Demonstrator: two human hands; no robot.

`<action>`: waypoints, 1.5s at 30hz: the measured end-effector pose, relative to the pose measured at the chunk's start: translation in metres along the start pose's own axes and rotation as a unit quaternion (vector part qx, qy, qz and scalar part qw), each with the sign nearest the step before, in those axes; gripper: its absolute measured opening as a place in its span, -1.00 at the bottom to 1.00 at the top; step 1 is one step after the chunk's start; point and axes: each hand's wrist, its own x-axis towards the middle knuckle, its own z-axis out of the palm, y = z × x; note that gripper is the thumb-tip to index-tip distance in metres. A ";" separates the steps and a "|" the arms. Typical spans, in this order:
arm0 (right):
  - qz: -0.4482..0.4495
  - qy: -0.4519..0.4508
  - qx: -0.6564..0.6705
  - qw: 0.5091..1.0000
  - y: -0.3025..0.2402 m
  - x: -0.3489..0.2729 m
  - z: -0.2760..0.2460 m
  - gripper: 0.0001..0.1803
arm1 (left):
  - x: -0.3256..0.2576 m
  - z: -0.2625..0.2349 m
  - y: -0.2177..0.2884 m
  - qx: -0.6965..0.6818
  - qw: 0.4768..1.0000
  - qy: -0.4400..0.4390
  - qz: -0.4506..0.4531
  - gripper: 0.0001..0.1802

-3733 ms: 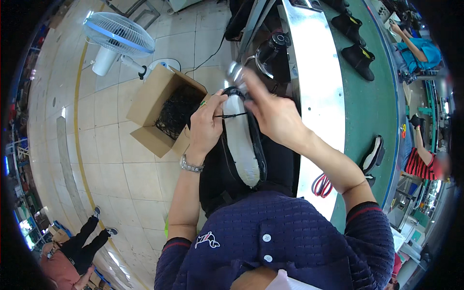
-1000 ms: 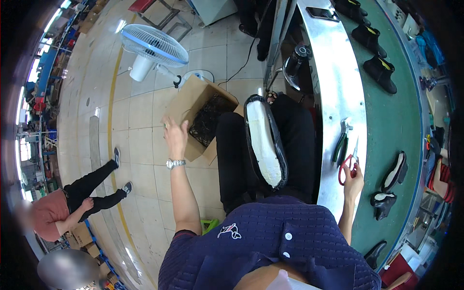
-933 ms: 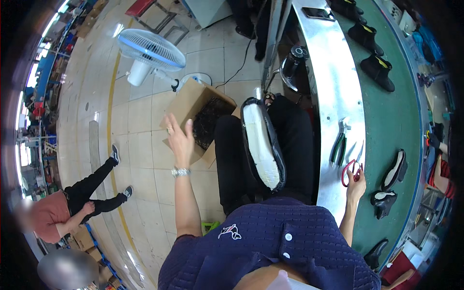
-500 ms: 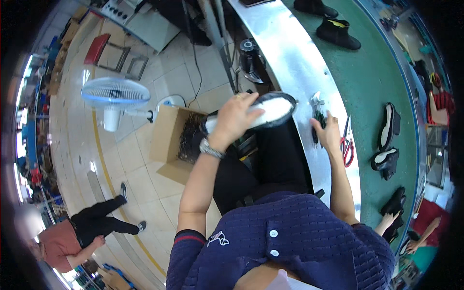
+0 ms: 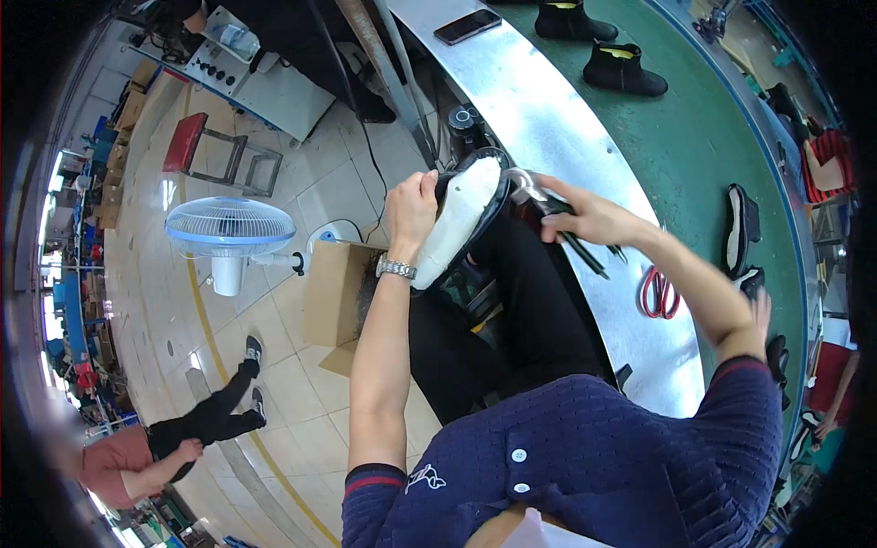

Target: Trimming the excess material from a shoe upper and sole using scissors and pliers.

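My left hand (image 5: 410, 216), a metal watch on its wrist, grips a dark shoe (image 5: 463, 217) along its left side, above my lap. The shoe's pale white underside faces up, ringed by black upper material, and its toe points away from me. In my right hand (image 5: 589, 216) is a pair of pliers (image 5: 586, 257) with dark green handles. Their metal jaws are close to the shoe's right edge near the toe; I cannot tell whether they touch it. Red-handled scissors (image 5: 659, 293) lie on the metal bench (image 5: 557, 87) beyond my right forearm.
A phone (image 5: 468, 26) lies at the bench's far end. Black ankle boots (image 5: 626, 71) and other shoes stand on the green belt (image 5: 687, 151) to the right. On the left are a cardboard box (image 5: 331, 294), a fan (image 5: 230, 228), a stool (image 5: 187, 142) and a person walking (image 5: 146, 447).
My right hand has picked the pliers up from the bench and brought them left to the shoe. My left hand has turned the shoe so its toe points farther away.
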 end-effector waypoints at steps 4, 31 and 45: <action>-0.007 -0.120 -0.248 0.961 -0.038 0.050 -0.006 -0.22 | -0.041 -0.011 0.032 -0.073 0.987 -0.144 0.022 -0.39; -0.100 0.108 -0.346 0.927 -0.084 0.028 0.027 -0.44 | -0.109 0.043 0.035 0.197 0.960 0.114 0.165 -0.26; -0.039 0.081 -0.328 0.940 -0.080 0.036 0.030 -0.37 | -0.106 0.047 0.043 0.188 0.964 0.114 0.148 -0.39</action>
